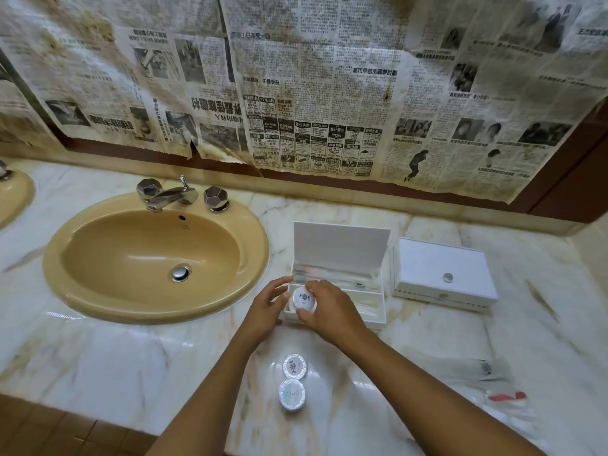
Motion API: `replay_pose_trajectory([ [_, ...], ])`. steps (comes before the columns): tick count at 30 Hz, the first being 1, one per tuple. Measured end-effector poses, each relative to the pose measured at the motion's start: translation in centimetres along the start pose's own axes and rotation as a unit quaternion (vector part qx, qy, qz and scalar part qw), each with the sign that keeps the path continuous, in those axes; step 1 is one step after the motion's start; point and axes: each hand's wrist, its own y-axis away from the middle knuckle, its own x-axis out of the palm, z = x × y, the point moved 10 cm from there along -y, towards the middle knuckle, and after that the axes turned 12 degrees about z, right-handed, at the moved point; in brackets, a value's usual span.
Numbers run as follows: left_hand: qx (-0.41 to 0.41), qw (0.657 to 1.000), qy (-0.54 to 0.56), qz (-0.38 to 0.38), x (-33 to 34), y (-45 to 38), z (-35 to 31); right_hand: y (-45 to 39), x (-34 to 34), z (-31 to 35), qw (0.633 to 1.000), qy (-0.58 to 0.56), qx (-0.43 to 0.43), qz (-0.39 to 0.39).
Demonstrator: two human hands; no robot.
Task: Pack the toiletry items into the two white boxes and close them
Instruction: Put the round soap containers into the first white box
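Note:
An open white box [368, 311] stands on the marble counter, its lid [340, 245] raised at the back. Clear-wrapped items lie inside along its far side. My right hand [324, 311] grips a round white soap [303, 299] over the box's left end. My left hand [268, 306] touches the soap's left side, fingers curled at the box's edge. Two more round wrapped soaps [295, 366] [291, 394] lie on the counter near me. A second white box [442, 274] sits closed to the right, with a small silver knob on top.
A tan sink [154, 258] with chrome taps [179, 195] lies to the left. Clear plastic packets [473, 366], one with a red part [505, 397], lie at the right front. Newspaper covers the wall behind. The counter's front edge runs close below the soaps.

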Motion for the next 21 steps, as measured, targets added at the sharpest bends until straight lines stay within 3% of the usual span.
replay_pose_trajectory([
  [6, -0.002, 1.0, -0.008, 0.001, 0.0, 0.1, -0.1, -0.6, 0.2, -0.9, 0.998, 0.034, 0.05, 0.015],
  [21, -0.002, 1.0, -0.008, 0.002, -0.1, 0.0, 0.0, -0.7, 1.0, -0.7, 0.999, 0.02, 0.033, 0.009],
])
